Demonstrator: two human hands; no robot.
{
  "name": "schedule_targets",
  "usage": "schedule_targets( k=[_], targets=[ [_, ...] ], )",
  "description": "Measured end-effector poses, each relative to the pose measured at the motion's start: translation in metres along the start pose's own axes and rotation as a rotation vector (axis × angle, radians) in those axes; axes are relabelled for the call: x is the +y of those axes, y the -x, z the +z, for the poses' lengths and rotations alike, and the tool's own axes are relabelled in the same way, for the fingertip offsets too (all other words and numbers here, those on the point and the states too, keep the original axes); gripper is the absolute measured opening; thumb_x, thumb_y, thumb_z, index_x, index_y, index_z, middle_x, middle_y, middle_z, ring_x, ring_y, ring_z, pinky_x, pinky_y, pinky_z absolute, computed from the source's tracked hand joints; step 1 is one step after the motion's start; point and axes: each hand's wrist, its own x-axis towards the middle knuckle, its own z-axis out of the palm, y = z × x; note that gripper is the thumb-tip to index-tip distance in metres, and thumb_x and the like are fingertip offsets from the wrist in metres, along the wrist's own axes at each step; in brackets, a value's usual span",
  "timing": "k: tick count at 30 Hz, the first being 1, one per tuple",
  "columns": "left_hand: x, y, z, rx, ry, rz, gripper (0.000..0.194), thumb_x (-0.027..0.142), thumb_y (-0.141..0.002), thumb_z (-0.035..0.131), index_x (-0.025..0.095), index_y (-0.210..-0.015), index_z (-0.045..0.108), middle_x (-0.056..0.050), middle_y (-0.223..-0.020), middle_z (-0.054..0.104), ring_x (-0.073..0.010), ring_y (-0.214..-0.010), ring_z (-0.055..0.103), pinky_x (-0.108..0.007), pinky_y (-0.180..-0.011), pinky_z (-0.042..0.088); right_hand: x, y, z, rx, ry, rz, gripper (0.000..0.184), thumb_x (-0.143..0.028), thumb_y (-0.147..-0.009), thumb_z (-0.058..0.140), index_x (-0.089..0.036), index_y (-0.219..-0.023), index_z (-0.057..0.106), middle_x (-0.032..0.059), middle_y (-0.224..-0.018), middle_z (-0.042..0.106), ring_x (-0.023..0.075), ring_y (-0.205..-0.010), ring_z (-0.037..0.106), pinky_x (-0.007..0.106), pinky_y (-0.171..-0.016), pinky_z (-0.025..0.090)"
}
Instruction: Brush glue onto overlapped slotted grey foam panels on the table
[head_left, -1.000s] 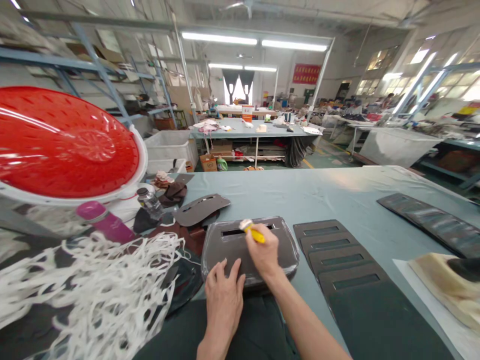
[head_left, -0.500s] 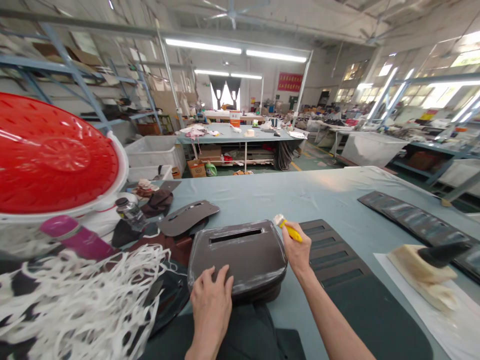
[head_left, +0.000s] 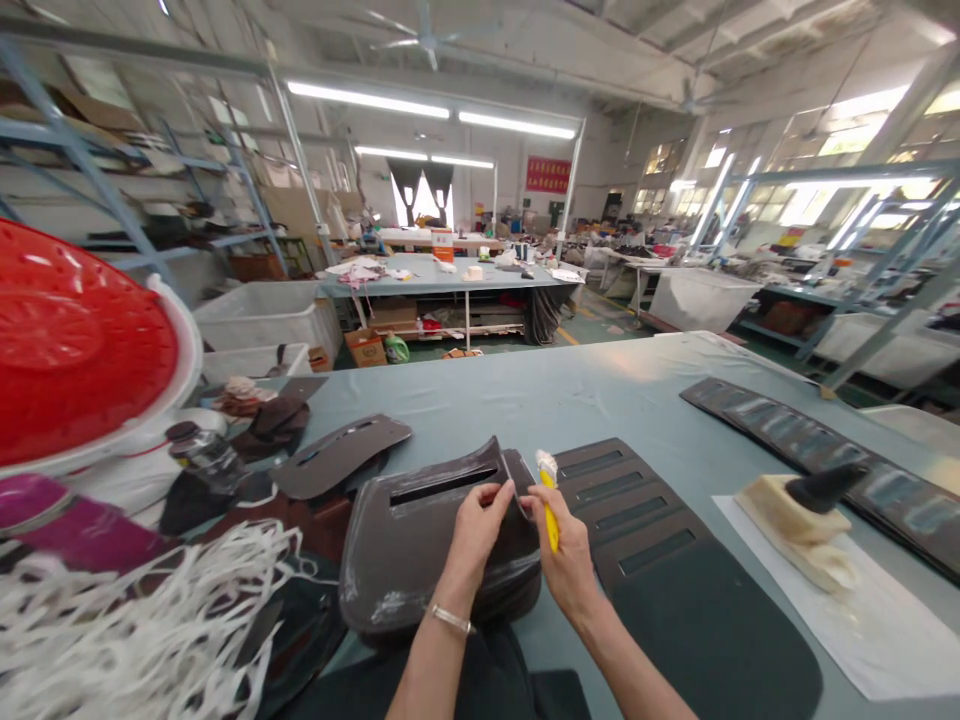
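Workshop hall (head_left: 487,190) fills the top of my view, with steel shelving (head_left: 150,170) at upper left, a red banner (head_left: 547,175) on the far wall and a second work table (head_left: 442,285) at top centre. Across the middle and lower frame runs my nearer work table (head_left: 615,390), covered in blue-grey cloth. At far left sits a perforated red plastic lid (head_left: 67,340) on a white tub, and a tangle of white plastic strips (head_left: 112,630) fills the lower left corner, below a magenta tube (head_left: 52,530) and a glass jar (head_left: 202,455). On the right, overlapping dark slotted panels (head_left: 630,500) lie just beside my right hand; farther right, a cream foam block (head_left: 787,520) with a black handle rests on a white paper sheet (head_left: 825,610).

Low and centred on the table lies the brown slotted panel (head_left: 427,540), its surface curved and streaked pale near the lower edge. My left hand (head_left: 476,530), with a metal bracelet (head_left: 450,620) on the wrist, is closed in a pinch, its fingers (head_left: 495,495) gripping the panel's raised edge beside the slot. My right hand (head_left: 566,565) is clenched around a yellow-handled brush (head_left: 550,515), pale tip upward, right beside the left hand. I cannot tell whether it touches the panel.
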Motion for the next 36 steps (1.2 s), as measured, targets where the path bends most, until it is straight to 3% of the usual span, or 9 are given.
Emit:
schedule_targets(
  k=[3, 6, 12, 15, 18, 22, 26, 31, 36],
  targets=[
    [0.004, 0.003, 0.0, -0.045, 0.085, -0.024, 0.043, 0.045, -0.065, 0.071, 0.011, -0.092, 0.066, -0.009, -0.087, 0.07, -0.0166, -0.074, 0.063, -0.027, -0.07, 0.049, -0.001, 0.002, 0.007, -0.02, -0.11, 0.077, 0.024, -0.038, -0.094, 0.04, -0.022, -0.104, 0.055, 0.0053, -0.095, 0.064, 0.0149, -0.081, 0.062, 0.026, -0.075, 0.05],
    [0.017, 0.02, -0.01, -0.086, 0.201, -0.047, 0.044, 0.041, -0.07, 0.067, 0.011, -0.102, 0.064, -0.01, -0.094, 0.07, -0.0162, -0.075, 0.064, -0.026, -0.069, 0.051, 0.018, 0.0, 0.013, 0.009, -0.113, 0.176, 0.025, -0.044, -0.092, 0.043, -0.021, -0.092, 0.052, 0.0034, -0.085, 0.061, 0.0142, -0.072, 0.058, 0.025, -0.068, 0.049],
    [0.063, 0.094, -0.029, -0.316, 0.505, -0.201, 0.044, 0.027, -0.074, 0.066, 0.015, -0.116, 0.06, -0.009, -0.096, 0.072, -0.0188, -0.079, 0.068, -0.027, -0.07, 0.055, 0.033, -0.008, 0.004, -0.103, -0.22, 0.244, 0.03, -0.051, -0.085, 0.05, -0.021, -0.082, 0.048, -0.0021, -0.074, 0.054, 0.0108, -0.065, 0.049, 0.022, -0.062, 0.042],
    [0.074, 0.129, -0.025, -0.266, 0.597, -0.22, 0.046, 0.023, -0.071, 0.066, 0.017, -0.116, 0.061, -0.007, -0.094, 0.073, -0.0198, -0.078, 0.069, -0.028, -0.07, 0.057, 0.025, -0.008, -0.016, -0.046, -0.431, 0.359, 0.035, -0.056, -0.082, 0.051, -0.023, -0.085, 0.044, -0.0039, -0.071, 0.053, 0.011, -0.062, 0.05, 0.021, -0.057, 0.041],
    [0.067, 0.152, -0.012, -0.142, 0.644, -0.233, 0.048, 0.02, -0.067, 0.066, 0.018, -0.115, 0.062, -0.005, -0.091, 0.074, -0.0198, -0.075, 0.069, -0.027, -0.067, 0.058, 0.028, 0.002, -0.047, 0.061, -0.562, 0.433, 0.037, -0.06, -0.08, 0.051, -0.024, -0.088, 0.042, -0.0034, -0.073, 0.056, 0.0119, -0.059, 0.051, 0.022, -0.054, 0.042],
    [0.038, 0.165, 0.014, -0.015, 0.603, -0.308, 0.049, 0.018, -0.067, 0.063, 0.021, -0.116, 0.062, -0.002, -0.089, 0.074, -0.0185, -0.074, 0.07, -0.026, -0.067, 0.058, 0.065, 0.031, -0.114, 0.227, -0.453, 0.399, 0.037, -0.056, -0.077, 0.059, -0.024, -0.087, 0.043, 0.0014, -0.087, 0.06, 0.0134, -0.066, 0.054, 0.024, -0.058, 0.044],
    [-0.012, 0.174, 0.059, 0.03, 0.457, -0.421, 0.054, 0.024, -0.067, 0.068, 0.022, -0.12, 0.059, -0.003, -0.097, 0.073, -0.0213, -0.084, 0.069, -0.03, -0.073, 0.058, 0.124, 0.07, -0.212, 0.365, -0.086, 0.342, 0.035, -0.05, -0.074, 0.063, -0.021, -0.082, 0.046, 0.0015, -0.084, 0.056, 0.0136, -0.073, 0.053, 0.025, -0.068, 0.043],
    [-0.107, 0.191, 0.14, -0.082, 0.242, -0.484, 0.052, 0.036, -0.067, 0.071, 0.019, -0.115, 0.058, -0.006, -0.106, 0.07, -0.0233, -0.095, 0.066, -0.034, -0.082, 0.055, 0.2, 0.11, -0.326, 0.226, 0.387, 0.335, 0.029, -0.048, -0.08, 0.054, -0.02, -0.077, 0.048, -0.0026, -0.069, 0.051, 0.012, -0.06, 0.045, 0.024, -0.06, 0.037],
    [-0.195, 0.201, 0.207, 0.033, -0.009, -0.454, 0.048, 0.048, -0.059, 0.073, 0.015, -0.092, 0.06, -0.009, -0.09, 0.072, -0.0236, -0.088, 0.068, -0.035, -0.081, 0.053, 0.263, 0.122, -0.38, 0.106, 0.558, 0.278, 0.02, -0.037, -0.085, 0.047, -0.02, -0.075, 0.047, -0.0014, -0.068, 0.051, 0.0124, -0.059, 0.046, 0.024, -0.059, 0.035]
  ],
)
